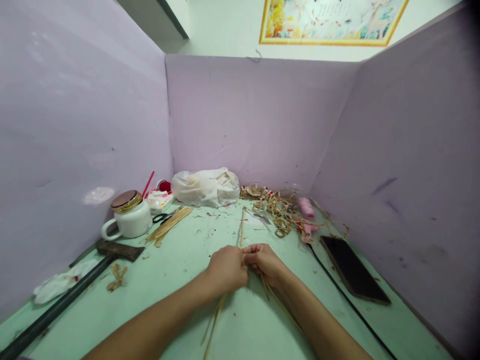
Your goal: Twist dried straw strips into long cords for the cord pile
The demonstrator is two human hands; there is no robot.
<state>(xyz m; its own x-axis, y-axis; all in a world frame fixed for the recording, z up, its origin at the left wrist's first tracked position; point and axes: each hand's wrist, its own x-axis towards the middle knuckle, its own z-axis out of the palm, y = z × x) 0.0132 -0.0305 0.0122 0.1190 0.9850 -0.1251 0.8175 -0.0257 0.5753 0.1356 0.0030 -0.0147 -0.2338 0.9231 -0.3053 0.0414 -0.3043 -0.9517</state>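
Note:
A thin tan straw-like cord (242,225) runs from the far part of the green table down to my two hands. My left hand (227,267) is closed around its near end, and loose strands (214,325) trail out below that hand. Right beside it, my right hand (265,261) pinches the same cord with thumb and fingers. More loose strands (279,300) hang from under my right hand toward the near edge. The exact spot where the strands cross is hidden between my fingers.
On the left are a hammer (120,250), a lidded white mug (133,220), scissors (165,216) and flat straw strips (170,227). A white plastic bag (206,187) and a heap of braided cord (279,212) lie at the back. Pink thread spools (306,207) and a phone (354,267) are right.

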